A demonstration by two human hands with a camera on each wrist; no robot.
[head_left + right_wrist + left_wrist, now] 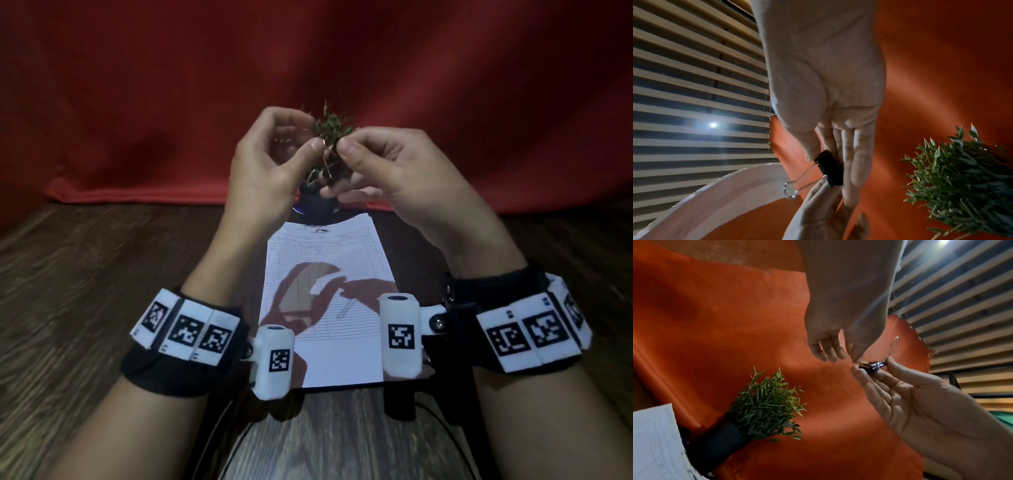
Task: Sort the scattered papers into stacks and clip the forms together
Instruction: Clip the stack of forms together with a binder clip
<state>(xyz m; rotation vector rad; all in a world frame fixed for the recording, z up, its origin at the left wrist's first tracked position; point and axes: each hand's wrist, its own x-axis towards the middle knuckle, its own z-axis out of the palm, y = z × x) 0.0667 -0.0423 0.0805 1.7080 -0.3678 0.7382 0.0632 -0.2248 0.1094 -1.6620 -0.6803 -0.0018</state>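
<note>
1. Left hand (270, 161): raised above the surface at 12 o'clock from the paper stack, with its thumb and fingers pinching a black binder clip (830, 168).
2. Right hand (383, 164): raised level with the left hand and just beside it. Its fingertips (818, 190) are closed on the same binder clip from the opposite side.
3. Binder clip: held in the air between the two hands and clear of the paper. In the right wrist view its wire handles (797, 185) project away from the black body toward 8 o'clock.
4. Stack of forms (329, 294): lies flat on the wooden surface (85, 281) between the two forearms. The top sheet is a ruled table form. The edges are roughly aligned, with a slight offset of lower sheets visible at the far right corner. The near edge lies between the two wrist-worn cameras.
5. Potted plant (764, 405): green leaves in a dark pot, standing at 12 o'clock from the stack, just beyond its far edge and directly behind the hands.
6. Red cloth (137, 102): hangs as a backdrop across the far side. Its lower hem meets the surface behind the plant.
7. Open room: bare wood surface extends at 9 o'clock and at 3 o'clock from the stack. Room at 12 o'clock is bounded by the pot and the cloth.
8. Dark cables (442, 421) run along the surface at 6 o'clock, below the near edge of the stack.
</note>
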